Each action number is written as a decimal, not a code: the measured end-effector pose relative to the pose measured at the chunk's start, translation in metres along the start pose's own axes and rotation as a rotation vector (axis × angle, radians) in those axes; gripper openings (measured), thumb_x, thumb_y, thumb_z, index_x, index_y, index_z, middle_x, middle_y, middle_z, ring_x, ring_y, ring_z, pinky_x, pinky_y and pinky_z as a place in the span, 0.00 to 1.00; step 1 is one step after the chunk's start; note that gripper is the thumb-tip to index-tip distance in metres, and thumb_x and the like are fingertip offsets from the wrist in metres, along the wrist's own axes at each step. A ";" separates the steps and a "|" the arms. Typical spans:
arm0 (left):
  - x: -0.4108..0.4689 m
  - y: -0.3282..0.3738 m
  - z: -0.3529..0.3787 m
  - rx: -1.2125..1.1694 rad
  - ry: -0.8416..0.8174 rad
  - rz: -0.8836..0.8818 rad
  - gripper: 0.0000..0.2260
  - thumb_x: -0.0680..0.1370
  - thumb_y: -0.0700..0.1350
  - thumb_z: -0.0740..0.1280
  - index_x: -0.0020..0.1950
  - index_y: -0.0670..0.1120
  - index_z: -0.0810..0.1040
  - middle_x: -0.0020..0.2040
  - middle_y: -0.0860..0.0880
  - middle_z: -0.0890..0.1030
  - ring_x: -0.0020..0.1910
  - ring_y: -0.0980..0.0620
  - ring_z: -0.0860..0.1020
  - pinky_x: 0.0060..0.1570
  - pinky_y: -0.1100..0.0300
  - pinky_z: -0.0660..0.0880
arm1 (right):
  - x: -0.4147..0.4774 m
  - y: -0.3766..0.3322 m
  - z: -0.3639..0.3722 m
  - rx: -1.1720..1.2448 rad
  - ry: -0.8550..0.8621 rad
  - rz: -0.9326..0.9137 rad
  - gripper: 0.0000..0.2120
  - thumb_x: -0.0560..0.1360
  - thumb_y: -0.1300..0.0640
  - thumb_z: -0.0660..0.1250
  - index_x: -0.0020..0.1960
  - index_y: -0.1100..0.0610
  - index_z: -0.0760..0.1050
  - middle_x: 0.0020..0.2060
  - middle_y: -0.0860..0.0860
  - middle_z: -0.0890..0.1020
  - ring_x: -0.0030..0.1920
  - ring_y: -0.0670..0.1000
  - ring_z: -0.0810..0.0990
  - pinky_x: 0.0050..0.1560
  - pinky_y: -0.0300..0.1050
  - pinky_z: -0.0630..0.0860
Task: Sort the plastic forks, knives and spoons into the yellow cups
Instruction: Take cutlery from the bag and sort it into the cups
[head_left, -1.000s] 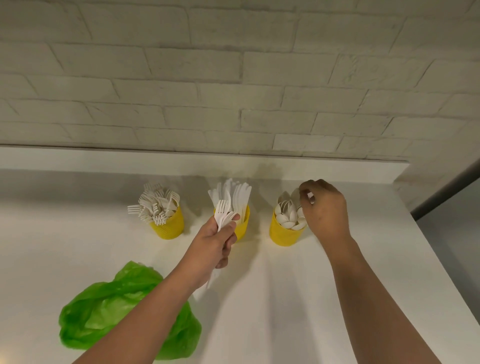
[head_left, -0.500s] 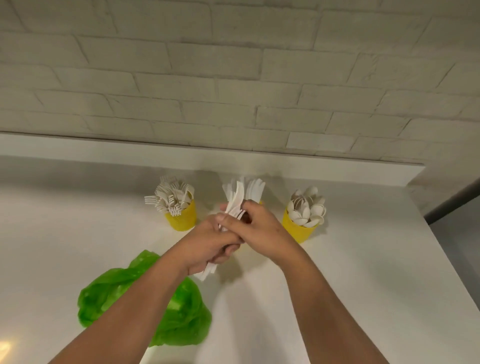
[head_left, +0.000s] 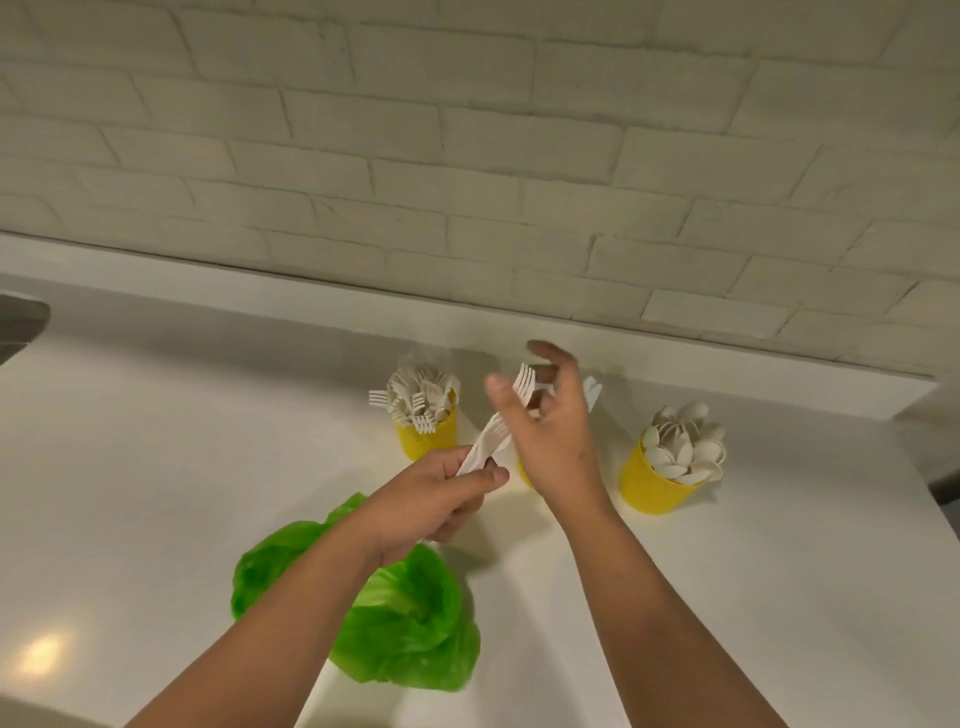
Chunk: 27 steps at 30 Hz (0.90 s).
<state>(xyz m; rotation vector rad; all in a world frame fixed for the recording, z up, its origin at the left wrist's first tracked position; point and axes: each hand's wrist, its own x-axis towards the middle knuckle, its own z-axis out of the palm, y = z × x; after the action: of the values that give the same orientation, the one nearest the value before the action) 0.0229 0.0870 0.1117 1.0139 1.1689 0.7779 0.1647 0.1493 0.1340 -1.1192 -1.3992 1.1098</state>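
Forks (head_left: 487, 442) are all that remains of my handful, and that is the change that matters. A second ago my right hand (head_left: 556, 441) was over at the spoon cup (head_left: 654, 483). Half a second ago both hands were locked together on a thicker bunch, and now they have come apart. From the big things down: the worktop (head_left: 208, 467) carries a crumpled green bag (head_left: 405, 623) near me and a row of yellow cups by the wall. The fork cup (head_left: 426, 439) on the left bristles with tines, and the spoon cup on the right is heaped with bowls. The middle cup (head_left: 523, 475) is mostly hidden behind my right hand, with knives (head_left: 592, 395) poking out past my fingers. My left hand (head_left: 431, 504) is curled round the handles of the thin white forks, low and in front of the cups. My right hand hovers just above it, fingers spread and loosely bent. One raised fork (head_left: 524, 382) stands tines-up against its palm, but through the blur I cannot tell whether I pinch it or merely brush it. I judge the sorting nearly done, and these last pieces belong in the fork cup.
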 end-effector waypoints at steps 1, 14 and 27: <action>-0.001 0.000 -0.003 0.003 0.005 -0.005 0.09 0.78 0.51 0.71 0.44 0.50 0.73 0.32 0.52 0.60 0.30 0.52 0.53 0.26 0.62 0.53 | 0.002 -0.002 0.001 0.030 0.047 -0.073 0.18 0.79 0.45 0.68 0.66 0.50 0.72 0.48 0.45 0.81 0.45 0.44 0.81 0.45 0.38 0.77; 0.001 0.035 -0.049 0.093 0.094 0.116 0.12 0.83 0.48 0.67 0.39 0.54 0.73 0.30 0.54 0.63 0.28 0.54 0.57 0.28 0.60 0.54 | 0.011 -0.001 0.037 -0.103 -0.120 -0.081 0.24 0.80 0.49 0.67 0.75 0.50 0.70 0.67 0.45 0.75 0.61 0.39 0.79 0.57 0.34 0.77; 0.035 0.055 -0.076 0.642 0.184 0.031 0.18 0.68 0.53 0.78 0.38 0.39 0.79 0.29 0.48 0.72 0.28 0.50 0.68 0.30 0.60 0.65 | 0.026 0.005 0.051 -0.174 -0.206 0.014 0.08 0.78 0.56 0.74 0.52 0.61 0.82 0.43 0.49 0.87 0.42 0.42 0.85 0.44 0.35 0.77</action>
<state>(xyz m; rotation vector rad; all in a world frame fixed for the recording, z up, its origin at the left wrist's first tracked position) -0.0415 0.1560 0.1443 1.5104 1.6170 0.5299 0.1119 0.1715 0.1285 -1.1636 -1.6778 1.1559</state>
